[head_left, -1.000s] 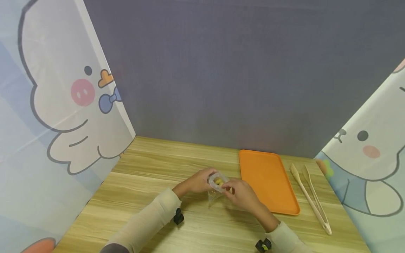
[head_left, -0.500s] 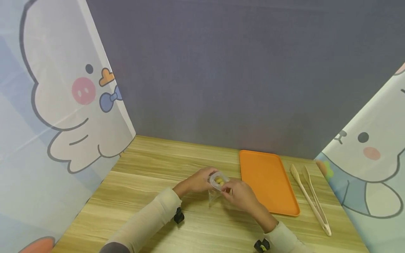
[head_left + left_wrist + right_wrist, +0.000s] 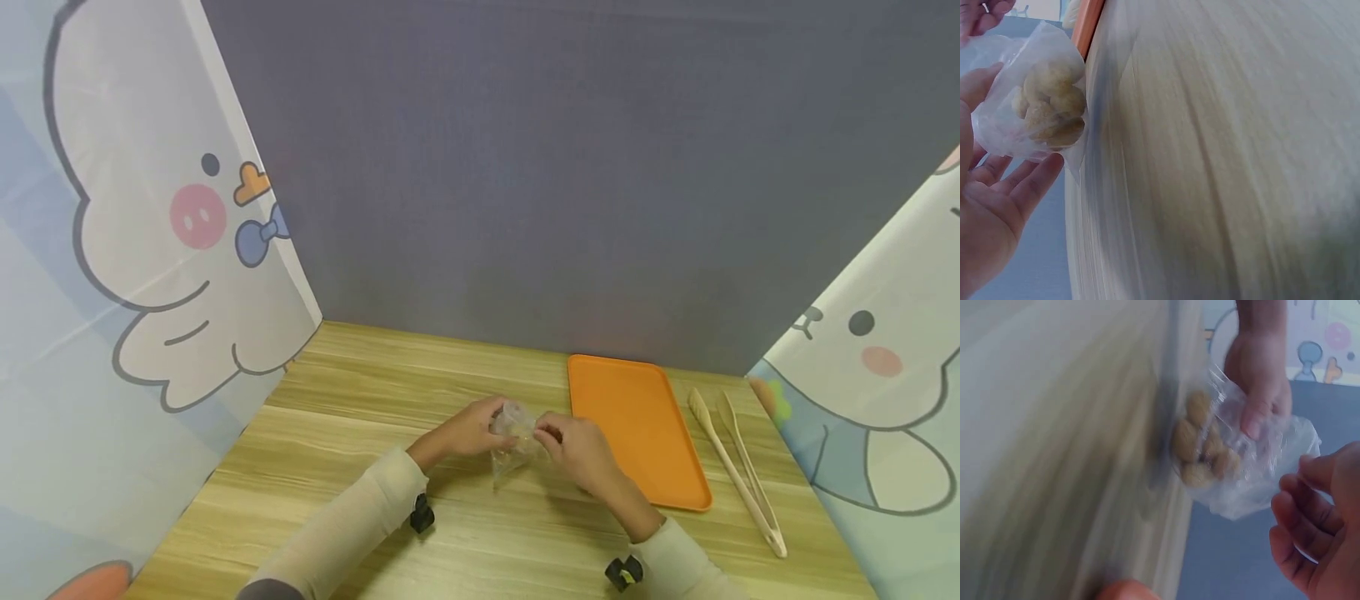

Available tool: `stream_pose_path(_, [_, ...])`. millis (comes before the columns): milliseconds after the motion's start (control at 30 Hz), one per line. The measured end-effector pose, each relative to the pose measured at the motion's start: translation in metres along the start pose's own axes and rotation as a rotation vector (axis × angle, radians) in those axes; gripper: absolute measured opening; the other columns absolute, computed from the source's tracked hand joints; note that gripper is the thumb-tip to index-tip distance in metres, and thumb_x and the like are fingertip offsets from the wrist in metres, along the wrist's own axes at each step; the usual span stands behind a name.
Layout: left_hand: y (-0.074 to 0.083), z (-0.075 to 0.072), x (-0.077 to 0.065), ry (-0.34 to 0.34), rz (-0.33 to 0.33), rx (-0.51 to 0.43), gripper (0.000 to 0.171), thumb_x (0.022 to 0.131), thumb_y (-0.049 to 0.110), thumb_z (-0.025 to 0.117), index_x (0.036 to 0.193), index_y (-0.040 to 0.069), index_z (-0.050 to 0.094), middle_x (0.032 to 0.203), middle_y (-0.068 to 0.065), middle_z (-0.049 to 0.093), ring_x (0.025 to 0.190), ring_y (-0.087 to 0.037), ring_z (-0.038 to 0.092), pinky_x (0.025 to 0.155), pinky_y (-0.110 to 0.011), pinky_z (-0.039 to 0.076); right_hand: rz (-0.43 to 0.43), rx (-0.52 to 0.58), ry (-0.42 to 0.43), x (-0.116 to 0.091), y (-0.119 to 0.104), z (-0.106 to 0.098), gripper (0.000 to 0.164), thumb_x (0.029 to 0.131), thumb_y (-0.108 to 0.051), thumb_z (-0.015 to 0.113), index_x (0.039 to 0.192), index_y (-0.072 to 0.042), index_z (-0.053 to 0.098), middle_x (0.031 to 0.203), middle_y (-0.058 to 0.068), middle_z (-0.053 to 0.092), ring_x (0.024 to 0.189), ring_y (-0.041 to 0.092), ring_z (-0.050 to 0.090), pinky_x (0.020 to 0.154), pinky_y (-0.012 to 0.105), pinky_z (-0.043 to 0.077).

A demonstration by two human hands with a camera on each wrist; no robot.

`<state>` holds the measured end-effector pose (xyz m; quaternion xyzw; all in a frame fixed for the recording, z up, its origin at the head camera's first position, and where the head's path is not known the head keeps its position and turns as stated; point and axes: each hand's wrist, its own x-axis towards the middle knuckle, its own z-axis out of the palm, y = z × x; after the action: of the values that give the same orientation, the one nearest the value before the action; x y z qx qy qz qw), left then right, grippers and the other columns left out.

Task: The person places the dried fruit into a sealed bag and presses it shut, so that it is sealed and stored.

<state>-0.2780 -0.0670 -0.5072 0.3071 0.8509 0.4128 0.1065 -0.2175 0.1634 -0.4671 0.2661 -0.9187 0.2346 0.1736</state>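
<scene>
A clear plastic bag (image 3: 508, 454) hangs above the wooden table between my hands. Through its wall, several round tan balls (image 3: 1054, 103) show clustered at the bottom in the left wrist view; their exact kind is unclear. My left hand (image 3: 471, 427) holds the bag from the left, thumb on one side and fingers on the other. At the bag's upper right edge, my right hand (image 3: 581, 450) pinches the thin film between thumb and curled forefinger. The right wrist view shows the same tan balls (image 3: 1204, 440) and the crumpled bag mouth near the right fingertips.
An orange tray (image 3: 637, 433) lies flat just right of the right hand. Farther right is a pair of pale wooden-looking tongs (image 3: 738, 471). A grey panel (image 3: 525, 167) rises behind the table (image 3: 345, 400), with cartoon-printed sheets at both sides.
The bag's pale, round mouth, earlier facing up with yellowish contents showing, now looks drawn together. My right hand has shifted slightly right and up along its edge. The left hand keeps its hold.
</scene>
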Motion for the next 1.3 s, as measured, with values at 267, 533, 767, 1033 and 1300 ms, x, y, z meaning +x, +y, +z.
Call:
stream_pose_path(267, [0.004,0.003,-0.002,0.025,0.028,-0.053,0.064,0.09,0.043,0.077,0.142,0.018,0.05,0.126,0.0,0.063,0.113,-0.015,0.063,0.089,-0.026,0.055,-0.039,0.096,0.097,0.007,0.008,-0.017,0.008,0.09,-0.01,0.076,0.087,-0.016,0.072,0.068,-0.011,0.064,0.061,-0.002,0.055,0.057,0.019,0.048])
stream_pose_path(533, [0.004,0.01,-0.004,0.031,-0.007,-0.042,0.088,0.087,0.046,0.079,0.156,0.017,0.032,0.139,-0.002,0.055,0.123,-0.018,0.057,0.097,-0.035,0.053,-0.06,0.111,0.161,0.014,0.019,-0.036,0.006,0.092,-0.006,0.072,0.09,-0.012,0.071,0.073,-0.005,0.07,0.065,0.008,0.066,0.06,0.028,0.056])
stream_pose_path(767, [0.012,0.005,-0.006,-0.079,-0.101,-0.178,0.094,0.091,0.045,0.075,0.162,0.017,0.02,0.15,-0.01,0.047,0.131,-0.027,0.054,0.105,-0.043,0.049,-0.067,0.127,0.147,0.023,0.023,-0.051,0.008,0.097,-0.016,0.069,0.094,-0.01,0.073,0.079,-0.003,0.072,0.068,0.009,0.066,0.059,0.023,0.053])
stream_pose_path(1033, [0.009,0.007,-0.006,-0.17,-0.085,-0.186,0.06,0.101,0.026,0.064,0.154,0.012,0.038,0.145,-0.008,0.055,0.129,-0.027,0.058,0.105,-0.038,0.051,-0.044,0.108,0.14,0.026,0.025,-0.064,0.005,0.096,-0.014,0.07,0.096,-0.011,0.074,0.084,-0.002,0.074,0.069,0.01,0.065,0.06,0.024,0.053])
stream_pose_path(1300, [0.007,0.016,0.001,-0.121,-0.053,-0.096,0.034,0.105,0.025,0.058,0.136,0.012,0.056,0.127,-0.006,0.066,0.116,-0.021,0.065,0.092,-0.029,0.056,-0.08,0.163,0.173,0.027,0.027,-0.07,0.004,0.096,-0.012,0.07,0.094,-0.013,0.073,0.076,-0.003,0.07,0.063,0.003,0.057,0.056,0.022,0.05])
